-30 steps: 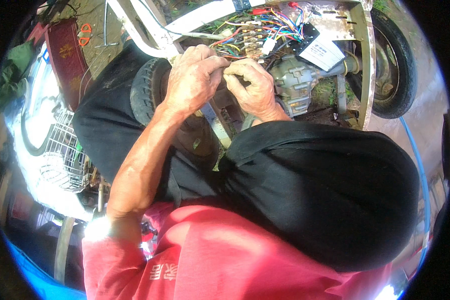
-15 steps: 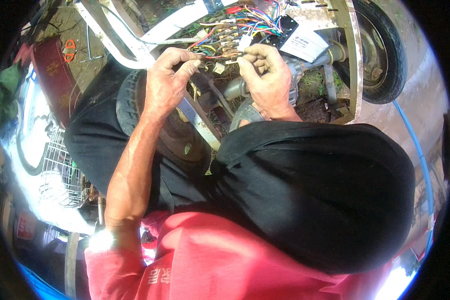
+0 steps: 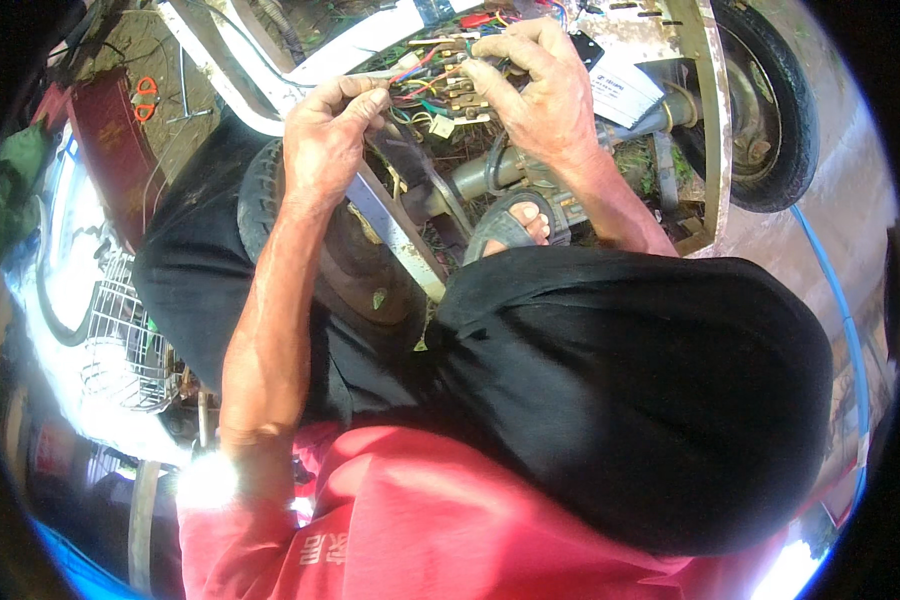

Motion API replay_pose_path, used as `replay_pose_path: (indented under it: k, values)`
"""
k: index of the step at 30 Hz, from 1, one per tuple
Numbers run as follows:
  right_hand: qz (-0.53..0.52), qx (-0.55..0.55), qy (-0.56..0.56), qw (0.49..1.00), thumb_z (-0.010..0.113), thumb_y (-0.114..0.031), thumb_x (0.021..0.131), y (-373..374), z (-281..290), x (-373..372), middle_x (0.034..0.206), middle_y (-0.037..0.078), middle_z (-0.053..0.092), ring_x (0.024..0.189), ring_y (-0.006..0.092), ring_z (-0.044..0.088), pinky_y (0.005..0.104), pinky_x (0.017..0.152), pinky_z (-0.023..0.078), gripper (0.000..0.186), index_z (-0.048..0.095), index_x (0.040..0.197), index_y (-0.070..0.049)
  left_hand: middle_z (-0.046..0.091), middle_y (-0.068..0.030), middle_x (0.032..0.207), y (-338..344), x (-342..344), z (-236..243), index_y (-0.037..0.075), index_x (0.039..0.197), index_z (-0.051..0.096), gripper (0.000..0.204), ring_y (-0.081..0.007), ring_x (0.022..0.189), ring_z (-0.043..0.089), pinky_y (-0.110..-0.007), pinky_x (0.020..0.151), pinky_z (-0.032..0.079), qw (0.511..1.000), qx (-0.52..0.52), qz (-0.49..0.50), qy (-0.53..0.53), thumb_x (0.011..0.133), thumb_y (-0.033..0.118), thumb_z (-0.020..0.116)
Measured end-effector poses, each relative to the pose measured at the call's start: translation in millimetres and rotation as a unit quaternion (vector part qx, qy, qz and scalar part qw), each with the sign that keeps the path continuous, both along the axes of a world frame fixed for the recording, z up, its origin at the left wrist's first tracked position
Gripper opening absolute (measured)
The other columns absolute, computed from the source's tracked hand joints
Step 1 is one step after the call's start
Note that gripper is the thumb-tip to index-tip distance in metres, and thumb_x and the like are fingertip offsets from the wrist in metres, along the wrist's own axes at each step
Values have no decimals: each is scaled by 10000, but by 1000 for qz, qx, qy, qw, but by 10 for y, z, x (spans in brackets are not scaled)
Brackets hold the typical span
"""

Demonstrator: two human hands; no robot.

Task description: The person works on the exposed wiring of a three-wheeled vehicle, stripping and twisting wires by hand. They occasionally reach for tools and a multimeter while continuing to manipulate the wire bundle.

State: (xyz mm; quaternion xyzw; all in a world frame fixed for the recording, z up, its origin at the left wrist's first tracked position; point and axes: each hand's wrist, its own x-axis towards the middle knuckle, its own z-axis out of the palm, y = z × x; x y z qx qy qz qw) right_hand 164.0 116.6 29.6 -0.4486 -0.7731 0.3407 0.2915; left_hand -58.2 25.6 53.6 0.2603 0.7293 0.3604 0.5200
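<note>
My left hand [image 3: 325, 140] pinches the ends of several thin coloured wires [image 3: 410, 72] between thumb and fingertips. My right hand [image 3: 548, 95] curls over the far side of a row of brass-coloured wire terminals [image 3: 467, 100], its thumb and index finger nearly together. Whatever sits between those fingertips is too small to make out. A small pale plug connector [image 3: 441, 125] hangs just below the row. Right of my right hand lies a box with a white label [image 3: 625, 88], partly covered by the hand.
A white metal frame [image 3: 380, 45] surrounds the wiring. One tyre [image 3: 260, 195] stands by my left leg, another wheel [image 3: 760, 110] at the far right. Orange-handled scissors [image 3: 145, 98] and a T-shaped metal tool [image 3: 185, 85] lie left. A blue hose [image 3: 840, 300] runs right.
My right hand has moved up and away, from the near end of the terminals to their far side. My left hand has shifted slightly left and up. My sandalled foot now shows.
</note>
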Motion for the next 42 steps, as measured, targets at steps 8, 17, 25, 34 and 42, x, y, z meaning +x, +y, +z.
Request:
replay_pose_path:
  k: [8,17,25,34,42]
  values:
    - [-14,-82,34,996,794,-231,888,50,46,-108,1101,96,672,807,229,704,338,733,576,211,772,1035,-82,729,-104,989,-181,41,5,-52,1108,700,181,-159,826,668,-294,784,545,992,2,101,-75,991,85,685]
    - [24,-72,80,994,786,-134,897,75,20,-100,983,56,690,704,116,583,261,656,491,183,746,1047,-38,705,-86,966,-217,47,-51,-42,1087,689,152,-166,847,644,-297,779,523,981,16,128,-146,991,75,684]
    - [53,-162,72,983,760,-120,917,69,84,-71,942,61,684,732,126,621,271,656,495,156,737,1028,-13,713,-52,895,-101,46,-157,-31,1052,724,159,-117,753,633,-262,713,524,980,25,129,-151,957,97,736]
    - [78,-140,45,986,728,-229,919,-7,73,-181,920,106,695,813,271,687,371,724,535,164,750,986,-81,707,-22,832,6,73,-134,-11,1025,747,143,-89,705,613,-247,658,516,997,37,59,-32,959,116,744]
    - [67,-177,40,981,744,-196,921,-41,53,-222,901,48,666,688,133,558,286,628,456,180,727,1015,-43,722,-44,833,42,69,-1,7,1008,744,165,-109,717,630,-280,666,524,993,47,-75,76,946,160,765]
